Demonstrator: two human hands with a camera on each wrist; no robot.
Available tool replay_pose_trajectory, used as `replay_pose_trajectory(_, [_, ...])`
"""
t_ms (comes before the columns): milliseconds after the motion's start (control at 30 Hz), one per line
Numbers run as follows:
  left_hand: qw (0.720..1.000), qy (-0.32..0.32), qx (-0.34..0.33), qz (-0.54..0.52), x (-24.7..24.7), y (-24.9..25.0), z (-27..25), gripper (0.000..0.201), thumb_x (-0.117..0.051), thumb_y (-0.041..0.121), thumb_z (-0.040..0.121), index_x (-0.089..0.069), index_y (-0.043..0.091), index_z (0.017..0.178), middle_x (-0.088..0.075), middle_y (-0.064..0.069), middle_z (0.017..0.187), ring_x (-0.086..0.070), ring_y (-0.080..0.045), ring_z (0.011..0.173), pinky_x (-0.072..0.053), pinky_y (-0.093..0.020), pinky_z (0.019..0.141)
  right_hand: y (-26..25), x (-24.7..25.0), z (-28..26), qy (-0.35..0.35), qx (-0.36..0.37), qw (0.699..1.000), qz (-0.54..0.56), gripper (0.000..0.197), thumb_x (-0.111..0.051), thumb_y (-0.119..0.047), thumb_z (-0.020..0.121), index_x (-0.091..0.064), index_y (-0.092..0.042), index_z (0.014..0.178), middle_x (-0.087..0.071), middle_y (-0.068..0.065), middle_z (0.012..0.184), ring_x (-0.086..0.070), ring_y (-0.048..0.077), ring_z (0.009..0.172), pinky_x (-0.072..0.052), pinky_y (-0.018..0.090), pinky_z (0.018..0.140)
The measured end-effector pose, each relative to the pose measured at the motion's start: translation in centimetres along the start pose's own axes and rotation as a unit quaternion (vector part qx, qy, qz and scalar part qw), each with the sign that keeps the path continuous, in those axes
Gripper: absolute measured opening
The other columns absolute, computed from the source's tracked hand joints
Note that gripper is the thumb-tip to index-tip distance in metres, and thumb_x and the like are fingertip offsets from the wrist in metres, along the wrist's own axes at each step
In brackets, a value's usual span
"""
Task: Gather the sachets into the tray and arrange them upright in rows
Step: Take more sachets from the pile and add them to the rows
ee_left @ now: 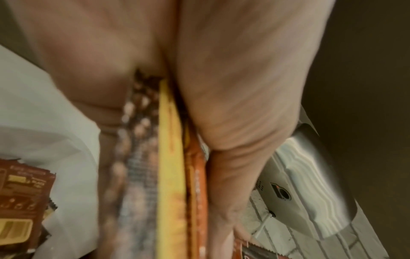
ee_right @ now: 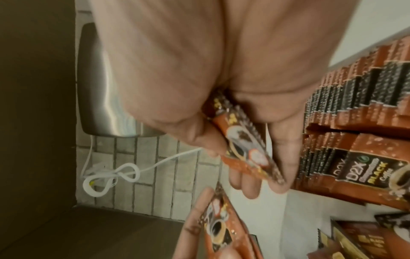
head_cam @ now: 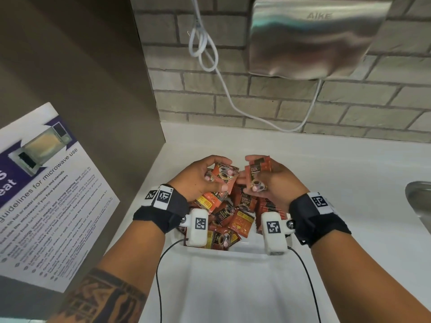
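- Seen from above, a person's two hands meet at the centre of the frame over a white tray (head_cam: 245, 249) sitting on a white counter (head_cam: 349, 173).
- The left hand (head_cam: 198, 176) pinches a small bunch of red coffee sachets (head_cam: 225, 174); the wrist view shows at least two pressed flat between thumb and fingers.
- The right hand (head_cam: 275, 180) grips a second bunch of sachets (head_cam: 258, 173), thumb on the printed face.
- Below the hands, toward the right of the tray, a row of sachets (ee_right: 355, 84) already stands on edge, tightly packed.
- The left and middle of the tray hold a loose heap (head_cam: 224, 220), lying flat and at angles.
- Judged from this, the gathering looks largely done, but most of the sorting into upright rows remains.
- A steel hand dryer (head_cam: 310, 38) hangs on the brick wall at upper right.
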State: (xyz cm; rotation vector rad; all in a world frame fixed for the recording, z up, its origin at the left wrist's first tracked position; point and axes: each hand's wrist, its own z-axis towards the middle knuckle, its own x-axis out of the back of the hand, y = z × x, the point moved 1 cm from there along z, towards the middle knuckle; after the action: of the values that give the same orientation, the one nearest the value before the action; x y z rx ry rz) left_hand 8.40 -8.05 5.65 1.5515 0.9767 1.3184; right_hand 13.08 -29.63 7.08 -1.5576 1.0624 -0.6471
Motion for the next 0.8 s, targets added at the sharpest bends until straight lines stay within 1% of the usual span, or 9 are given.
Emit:
replay_pose_trajectory(100, [1.0,-0.007,-0.002,0.003,-0.2,0.1,0.0,0.059,-0.082,0.007,0.08,-0.058,0.032,0.128,-0.072,-0.001,0.117,-0.07,-0.022,0.104,-0.054,-0.047,0.098,-0.1,-0.5,0.3,0.045,0.038,0.997,-0.047,0.027,-0.058,-0.009,0.098,-0.057,-0.017,0.124,-0.064,0.012,0.104,-0.068,0.022,0.089,-0.06,0.043,0.085])
replay_pose_trajectory(167, [1.0,-0.021,-0.003,0.002,-0.6,0.3,0.1,0.06,-0.083,0.007,0.079,-0.059,0.034,0.128,-0.072,-0.003,0.115,-0.07,-0.025,0.104,-0.054,-0.05,0.098,-0.1,-1.1,0.5,0.024,0.058,0.991,-0.119,0.037,-0.075,-0.02,0.088,-0.058,-0.02,0.121,-0.065,0.008,0.1,-0.069,0.02,0.086,-0.061,0.038,0.082])
replay_pose_trajectory(233, [0.999,-0.043,-0.001,0.003,-1.0,0.6,0.1,0.063,-0.084,0.005,0.078,-0.058,0.03,0.13,-0.071,-0.003,0.118,-0.07,-0.025,0.105,-0.053,-0.048,0.099,0.1,-1.7,0.6,0.007,0.064,0.984,-0.166,0.042,-0.082,-0.019,0.081,-0.06,-0.019,0.118,-0.072,0.006,0.098,-0.072,0.021,0.087,-0.061,0.034,0.077])
replay_pose_trajectory(333, [0.999,-0.048,-0.003,0.009,-1.2,0.7,0.2,0.066,-0.085,0.006,0.076,-0.057,0.026,0.132,-0.069,0.001,0.124,-0.069,-0.022,0.107,-0.054,-0.042,0.1,0.1,-1.6,0.7,0.014,0.074,0.981,-0.178,0.04,-0.084,-0.016,0.079,-0.064,-0.014,0.114,-0.075,0.009,0.096,-0.073,0.026,0.084,-0.061,0.039,0.076])
replay_pose_trajectory(400, [1.0,-0.025,-0.008,0.017,-0.9,0.7,0.1,0.065,-0.085,0.012,0.078,-0.056,0.031,0.132,-0.071,0.002,0.117,-0.069,-0.02,0.105,-0.054,-0.04,0.098,0.2,-1.2,0.7,0.02,0.064,0.986,-0.154,0.039,-0.084,-0.017,0.079,-0.065,-0.016,0.114,-0.075,0.012,0.096,-0.071,0.04,0.089,-0.059,0.051,0.082])
replay_pose_trajectory(467, [0.999,0.014,-0.013,0.025,-0.5,0.7,0.0,0.062,-0.083,0.016,0.081,-0.054,0.034,0.133,-0.071,0.003,0.111,-0.069,-0.016,0.102,-0.054,-0.035,0.095,0.2,-0.7,0.4,0.033,0.056,0.989,-0.133,0.038,-0.082,-0.015,0.081,-0.066,-0.017,0.114,-0.076,0.012,0.097,-0.068,0.045,0.093,-0.056,0.056,0.086])
replay_pose_trajectory(567, [0.998,0.065,-0.023,-0.005,0.1,0.7,0.1,0.059,-0.082,0.012,0.082,-0.056,0.034,0.13,-0.069,0.0,0.119,-0.07,-0.018,0.102,-0.056,-0.042,0.095,0.5,-0.3,0.2,0.022,0.025,0.992,-0.124,0.041,-0.08,-0.012,0.081,-0.063,-0.016,0.119,-0.074,0.015,0.103,-0.069,0.041,0.096,-0.056,0.054,0.09])
replay_pose_trajectory(667, [0.997,0.071,-0.032,-0.004,0.4,1.0,0.2,0.062,-0.081,0.006,0.08,-0.057,0.035,0.129,-0.07,-0.001,0.119,-0.071,-0.02,0.1,-0.058,-0.043,0.092,1.0,-0.3,-0.1,-0.032,-0.025,0.994,-0.101,0.047,-0.079,-0.002,0.08,-0.061,-0.013,0.122,-0.07,0.02,0.113,-0.07,0.035,0.093,-0.056,0.051,0.091])
replay_pose_trajectory(800, [0.998,0.055,-0.041,-0.009,-0.4,1.9,0.6,0.065,-0.082,0.004,0.078,-0.056,0.032,0.131,-0.071,-0.002,0.114,-0.072,-0.019,0.095,-0.06,-0.04,0.084,1.4,-1.3,-0.6,-0.124,-0.052,0.981,-0.138,0.04,-0.076,0.005,0.078,-0.066,-0.01,0.114,-0.075,0.012,0.103,-0.072,0.029,0.092,-0.059,0.039,0.082])
